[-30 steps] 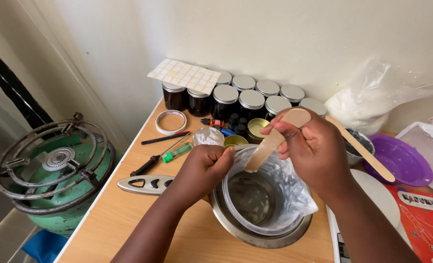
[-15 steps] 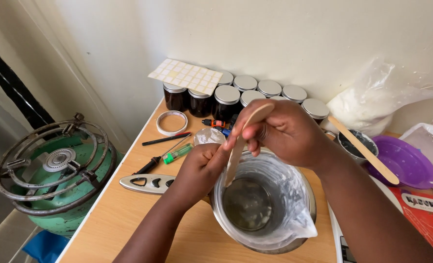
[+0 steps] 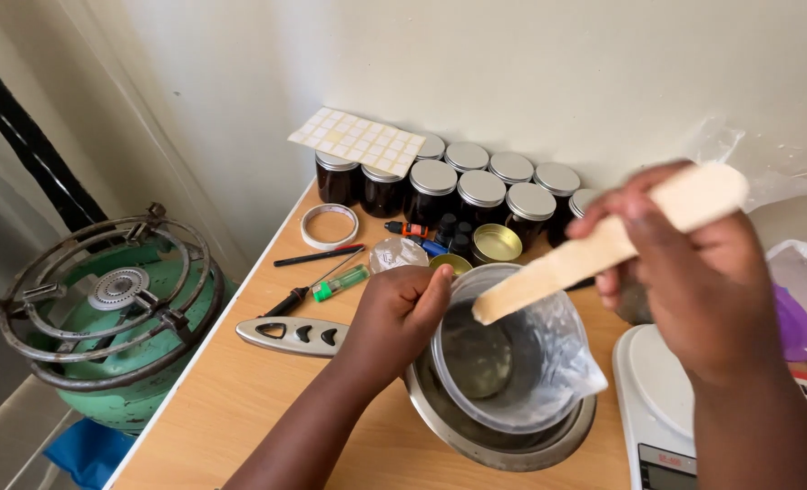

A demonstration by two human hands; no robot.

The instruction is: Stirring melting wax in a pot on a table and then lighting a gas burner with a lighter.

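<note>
Right hand [image 3: 694, 272] is clamped round the top end of a flat wooden stick [image 3: 594, 249], its tip slanting down over the clear plastic jug [image 3: 521, 363]. The stick looks light and stiff, best held high. Left hand [image 3: 394, 313] pinches the jug's near rim; the thin wall probably flexes. Below it, a steel bowl [image 3: 503, 445]; beyond, dark jars [image 3: 433, 186].
</note>
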